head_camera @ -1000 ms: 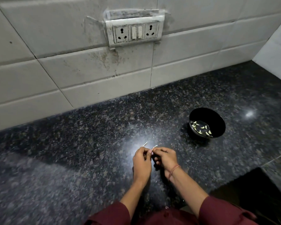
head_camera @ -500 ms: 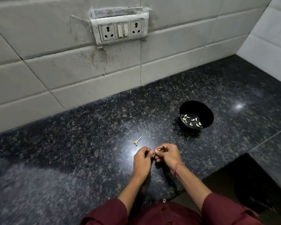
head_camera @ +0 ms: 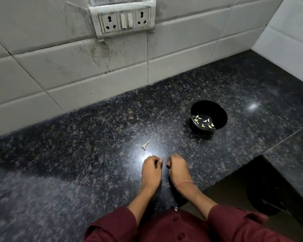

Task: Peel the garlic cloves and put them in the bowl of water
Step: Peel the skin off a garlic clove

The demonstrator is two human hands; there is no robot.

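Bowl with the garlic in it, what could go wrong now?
1. The bowl of peeled cloves stands off to the right, apart from the left hand and right hand; a new one may drop on the way and hide on the dark speckled counter.
2. The right hand is near the counter's front edge, so a dropped one might fall off.
3. The garlic scrap could get swept off.
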